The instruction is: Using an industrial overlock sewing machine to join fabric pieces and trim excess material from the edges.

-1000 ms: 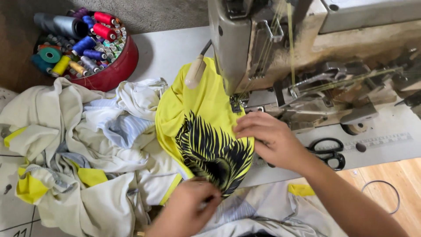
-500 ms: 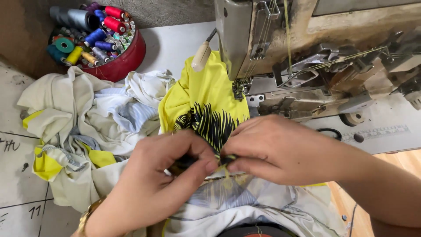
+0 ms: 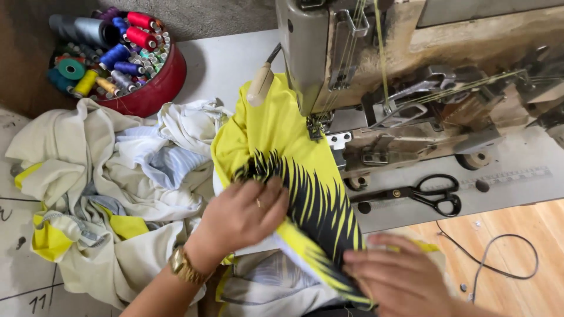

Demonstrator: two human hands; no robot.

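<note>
A yellow fabric piece with a black feather-like print [image 3: 294, 170] lies on the table in front of the grey industrial sewing machine [image 3: 376, 76], its far end tucked under the machine's needle area. The left hand [image 3: 244, 214], with a gold wristwatch, presses down on the fabric's near left part, fingers curled over a fold of it. The right hand [image 3: 390, 276], nearer than the machine and blurred, pinches the fabric's lower edge with closed fingers. Left of the machine sits a heap of white and yellow cloth [image 3: 106, 194] and a red bowl of coloured thread spools [image 3: 114, 58]. Black scissors [image 3: 426, 194] rest on the machine's bed.
</note>
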